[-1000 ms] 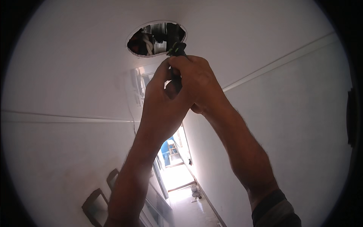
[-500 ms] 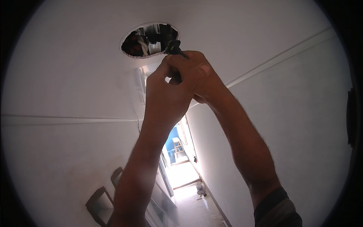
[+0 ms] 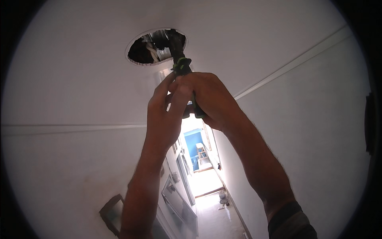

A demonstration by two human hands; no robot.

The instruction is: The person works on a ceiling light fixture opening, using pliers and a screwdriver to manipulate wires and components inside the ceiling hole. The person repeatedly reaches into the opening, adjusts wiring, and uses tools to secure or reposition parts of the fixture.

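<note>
Overhead, a round hole (image 3: 142,52) opens in the white ceiling (image 3: 87,59). Inside it show pale twisted cable (image 3: 152,51), shiny metal and dark material. A pair of black-and-green pliers (image 3: 182,65) points up at the hole's right side, its dark upper end overlapping the opening. My right hand (image 3: 211,93) is closed around the pliers, and the handle ends stick out below the palm. From the left, my left hand (image 3: 162,113) is closed against the same tool, thumb and fingers pressed near the right hand's fingers. The hands hide much of the handles.
White walls stand on both sides, the right wall (image 3: 302,119) meeting the ceiling along a pale strip. Far below, a bright corridor floor (image 3: 209,215) leads to a stepladder (image 3: 202,153) by a blue wall. Framed panels (image 3: 181,203) lean at the lower left.
Both hands have come down a little from the hole, bringing the pliers lower. More of the tool's upper part and its handle ends now show. The view has shifted slightly.
</note>
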